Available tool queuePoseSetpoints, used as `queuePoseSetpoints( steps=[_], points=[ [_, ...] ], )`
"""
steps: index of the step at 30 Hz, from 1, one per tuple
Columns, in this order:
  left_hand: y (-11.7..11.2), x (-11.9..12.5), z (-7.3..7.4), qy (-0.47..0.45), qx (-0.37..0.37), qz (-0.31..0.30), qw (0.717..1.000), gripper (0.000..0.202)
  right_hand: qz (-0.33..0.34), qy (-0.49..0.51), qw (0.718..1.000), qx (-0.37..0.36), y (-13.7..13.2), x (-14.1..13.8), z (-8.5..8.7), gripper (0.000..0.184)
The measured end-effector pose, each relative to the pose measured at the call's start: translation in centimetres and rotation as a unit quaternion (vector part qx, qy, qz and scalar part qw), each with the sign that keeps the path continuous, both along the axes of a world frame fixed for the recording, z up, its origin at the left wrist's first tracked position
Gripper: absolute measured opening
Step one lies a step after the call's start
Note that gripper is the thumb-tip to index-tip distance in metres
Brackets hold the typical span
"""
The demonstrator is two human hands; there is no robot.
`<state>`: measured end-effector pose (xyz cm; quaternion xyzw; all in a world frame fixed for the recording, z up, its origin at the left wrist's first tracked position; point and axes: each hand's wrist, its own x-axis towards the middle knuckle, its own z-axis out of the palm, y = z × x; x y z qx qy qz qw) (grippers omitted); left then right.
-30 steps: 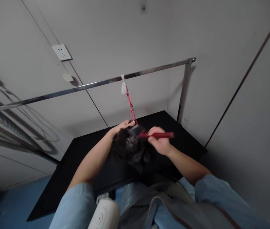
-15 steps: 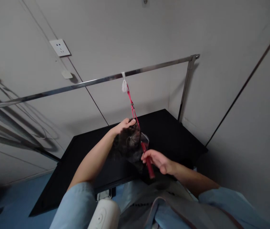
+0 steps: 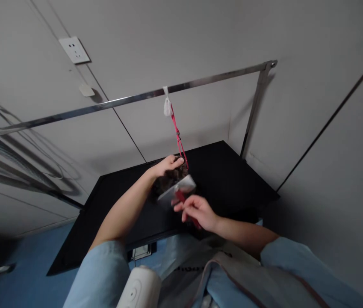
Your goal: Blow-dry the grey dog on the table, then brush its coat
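Note:
A small dog [image 3: 162,183] with dark, shaggy fur is at the middle of the black grooming table [image 3: 229,179]; its face cannot be made out. My left hand [image 3: 167,165] is closed on the top of the dog's head, thumb toward the strap. In my right hand [image 3: 200,211] is a slicker brush [image 3: 181,187] with a red handle, blurred by motion. Its pale, flat head lies across the dog's fur, just below my left hand. A pink grooming loop [image 3: 177,130] runs down from the overhead bar to the dog.
A metal bar [image 3: 120,102] crosses above the table, with a white tie [image 3: 167,106] knotted on it. Grey walls stand behind and to the right. At left are a wall socket [image 3: 75,50] and ribbed hoses [image 3: 4,152]. A white device [image 3: 140,288] juts up near my left sleeve.
The slicker brush has swung from the dog's right side to the left, its broad head now across the fur. My right hand has moved left with it. The left hand keeps its hold.

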<state>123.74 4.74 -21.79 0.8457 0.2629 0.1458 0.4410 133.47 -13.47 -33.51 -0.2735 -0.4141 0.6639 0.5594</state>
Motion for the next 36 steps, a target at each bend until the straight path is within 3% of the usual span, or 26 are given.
queuePoseSetpoints(
  steps=[2, 5, 7, 11, 14, 16, 19, 21, 24, 27, 30, 32, 34, 36],
  points=[
    [0.0, -0.1, -0.1, 0.003, 0.019, -0.004, 1.0, 0.062, -0.058, 0.017, 0.998, -0.001, 0.3, 0.1, 0.3, 0.028],
    [0.1, 0.0, -0.2, 0.015, 0.028, 0.006, 0.999, 0.064, -0.016, 0.004, 0.999, -0.034, 0.5, 0.1, 0.5, 0.027],
    [0.0, 0.1, -0.1, 0.013, 0.027, 0.001, 1.0, 0.064, 0.002, -0.002, 1.0, -0.014, 0.5, 0.2, 0.7, 0.026],
    [-0.1, 0.6, 0.1, 0.005, 0.031, -0.033, 0.999, 0.063, -0.061, 0.001, 0.998, 0.008, 0.4, 0.2, 0.5, 0.028],
    [-0.3, 0.8, 0.2, 0.014, 0.033, -0.031, 0.999, 0.063, 0.033, -0.001, 0.996, -0.077, -0.1, 0.1, -0.3, 0.035],
    [-0.4, 0.9, 0.2, 0.017, 0.024, -0.029, 0.999, 0.063, 0.075, 0.005, 0.994, -0.08, -0.2, 0.2, -0.4, 0.036],
    [-0.6, 0.9, 0.1, 0.013, 0.028, -0.034, 0.999, 0.063, -0.017, 0.037, 0.999, 0.004, 0.4, 0.7, 0.1, 0.03],
    [-0.7, 0.8, 0.1, 0.019, 0.042, -0.041, 0.998, 0.061, -0.064, 0.051, 0.997, 0.013, 0.8, 0.8, 0.1, 0.028],
    [-0.8, 0.5, 0.1, 0.029, 0.046, -0.043, 0.998, 0.057, -0.005, 0.051, 0.997, -0.05, 0.7, 0.7, -0.3, 0.029],
    [-0.5, 0.2, 0.1, 0.023, 0.035, -0.016, 0.999, 0.059, 0.048, 0.056, 0.997, -0.039, 0.6, 1.1, -0.3, 0.027],
    [0.1, 0.4, 0.0, 0.01, -0.002, 0.029, 1.0, 0.059, -0.001, 0.064, 0.998, 0.01, 1.3, 1.3, -0.6, 0.025],
    [0.7, 0.7, 0.0, -0.014, -0.042, 0.061, 0.997, 0.057, 0.0, 0.047, 0.999, -0.028, 1.6, 0.9, -1.8, 0.026],
    [1.3, 1.1, 0.0, -0.038, -0.081, 0.093, 0.992, 0.053, 0.053, 0.014, 0.995, -0.088, 1.6, 0.4, -3.1, 0.028],
    [2.0, 1.5, -0.2, -0.054, -0.108, 0.125, 0.985, 0.048, 0.092, -0.009, 0.991, -0.097, 1.8, 0.1, -3.8, 0.028]
  ],
)
